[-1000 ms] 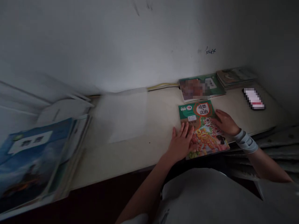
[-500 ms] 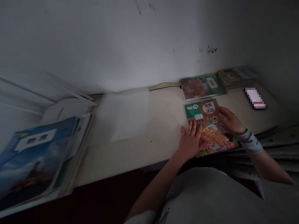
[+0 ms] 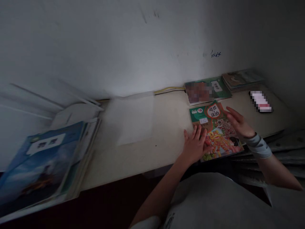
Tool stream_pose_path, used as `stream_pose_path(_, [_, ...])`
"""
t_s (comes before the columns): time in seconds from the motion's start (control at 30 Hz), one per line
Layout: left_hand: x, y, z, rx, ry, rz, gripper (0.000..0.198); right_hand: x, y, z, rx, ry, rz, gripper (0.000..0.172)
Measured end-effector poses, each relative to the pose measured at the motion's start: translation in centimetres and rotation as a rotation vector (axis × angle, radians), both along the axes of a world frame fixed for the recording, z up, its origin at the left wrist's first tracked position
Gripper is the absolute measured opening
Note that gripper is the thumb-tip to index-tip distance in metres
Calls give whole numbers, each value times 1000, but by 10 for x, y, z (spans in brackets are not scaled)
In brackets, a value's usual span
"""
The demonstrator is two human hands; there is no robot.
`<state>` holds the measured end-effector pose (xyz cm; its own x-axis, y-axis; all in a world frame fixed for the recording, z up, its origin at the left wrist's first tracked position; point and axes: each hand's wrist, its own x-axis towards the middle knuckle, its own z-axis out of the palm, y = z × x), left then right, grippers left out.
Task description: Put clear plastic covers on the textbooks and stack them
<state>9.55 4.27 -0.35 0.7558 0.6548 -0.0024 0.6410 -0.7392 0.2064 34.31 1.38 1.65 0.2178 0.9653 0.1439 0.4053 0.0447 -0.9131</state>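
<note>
A textbook [image 3: 220,135] with a green and orange cover and colourful lion-dance pictures lies closed near the front edge of the desk. My left hand [image 3: 194,143] rests on its lower left part, palm down, fingers spread. At the book's right edge is my right hand [image 3: 239,124], its fingers stretched out and grasping nothing; whether it touches the cover I cannot tell. Just behind this textbook lies a second book [image 3: 222,89] with a green cover, partly blurred out.
A stack of books [image 3: 245,78] sits in the back right corner, with a phone [image 3: 261,101] in front of it. At the left stands a pile of blue-topped books [image 3: 47,165]. A yellow cable [image 3: 169,88] runs along the wall behind the desk [image 3: 166,127].
My right hand has lifted slightly and shifted right from the book's edge, its fingers straighter. My left hand stays on the cover. The view has shifted a little.
</note>
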Motion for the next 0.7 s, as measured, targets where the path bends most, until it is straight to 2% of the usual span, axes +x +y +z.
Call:
stream_pose_path(0.07, [1,6,8,-66,-115,2,64,-7,-5,12,14,121,167,68])
stream_pose_path(0.13, [4,12,19,-250,-300,12,56,-18,-8,19,47,137,324,69])
stream_pose_path(0.23, [7,18,32,-640,-663,123,55,-45,-7,23,132,-84,496,64])
stream_pose_path(0.3, [8,17,34,-813,-917,246,53,-64,-4,23,215,-270,536,62])
stream_pose_path(0.37, [8,14,30,-929,-1119,352,47,-77,0,24,288,-395,512,59])
stream_pose_path(0.43, [7,11,23,-1006,-1196,419,44,-81,7,26,313,-453,481,56])
stream_pose_path(0.47, [6,10,19,-1000,-1174,441,44,-80,11,27,316,-474,468,55])
stream_pose_path(0.53, [3,11,15,-884,-1025,445,45,-75,23,25,309,-531,449,60])
stream_pose_path(0.63, [-9,18,16,-520,-719,435,50,-69,40,14,255,-642,504,77])
stream_pose_path(0.7, [-23,24,16,-240,-526,454,45,-70,46,4,210,-715,569,80])
